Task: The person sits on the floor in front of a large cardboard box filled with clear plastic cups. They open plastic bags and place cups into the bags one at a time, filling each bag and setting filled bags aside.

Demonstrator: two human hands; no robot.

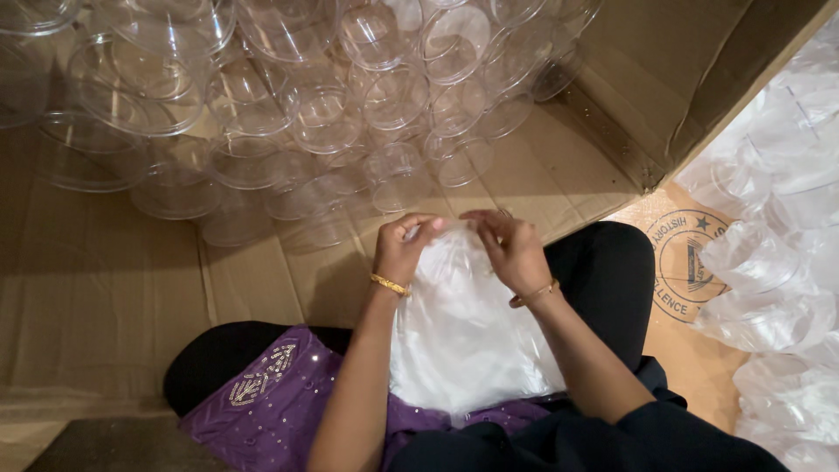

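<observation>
A clear plastic bag [463,332] lies across my lap. My left hand [404,247] pinches its top edge on the left, thumb and fingers closed on the film. My right hand [509,249] grips the same edge just to the right, and the fingertips of both hands nearly meet. Each wrist carries a thin gold bangle. Just beyond my hands lies a heap of clear plastic cups [288,105] on their sides inside a large cardboard box [96,288].
The box's right wall [673,79] rises at the upper right. More clear plastic containers in bags [778,262] are piled along the right edge, on a printed cardboard sheet [690,262]. My crossed legs in black and purple cloth fill the foreground.
</observation>
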